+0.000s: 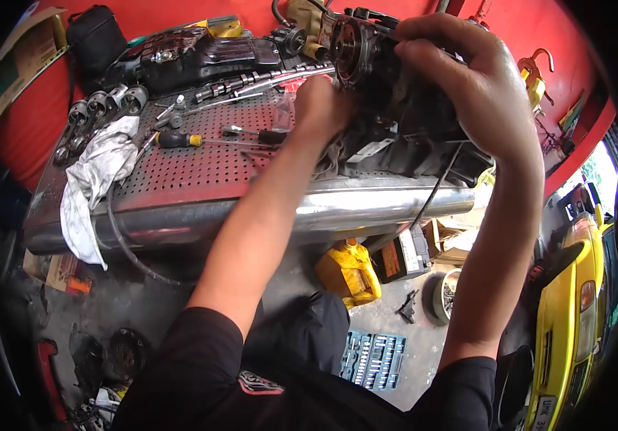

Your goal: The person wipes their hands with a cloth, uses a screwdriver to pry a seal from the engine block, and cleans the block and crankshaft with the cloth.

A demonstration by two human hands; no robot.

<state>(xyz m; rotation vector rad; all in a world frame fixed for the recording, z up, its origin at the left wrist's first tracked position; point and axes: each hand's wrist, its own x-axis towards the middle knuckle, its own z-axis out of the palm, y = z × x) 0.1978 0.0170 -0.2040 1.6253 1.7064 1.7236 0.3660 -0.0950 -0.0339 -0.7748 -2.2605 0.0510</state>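
Observation:
A dark engine assembly [413, 100] with a round metal part [352, 52] on its left side stands at the right of the perforated workbench [201, 169]. My right hand [478, 72] rests at the top of the engine, thumb and fingers bent over its upper edge. Low on the engine's left side is my left hand [323, 108]; its fingers are hidden behind the wrist and the engine. Left of my forearm lie a ratchet [255, 134] with a black handle and a yellow-black screwdriver [178, 140]. Camshafts [241, 84] lie behind them.
Several pistons [111, 100] and a stained white cloth [100, 169] are at the bench's left. A black hose [126, 248] hangs over the front edge. Below are a yellow jug [352, 273], a battery [406, 255] and a socket set [374, 359]. A yellow car [575, 309] stands right.

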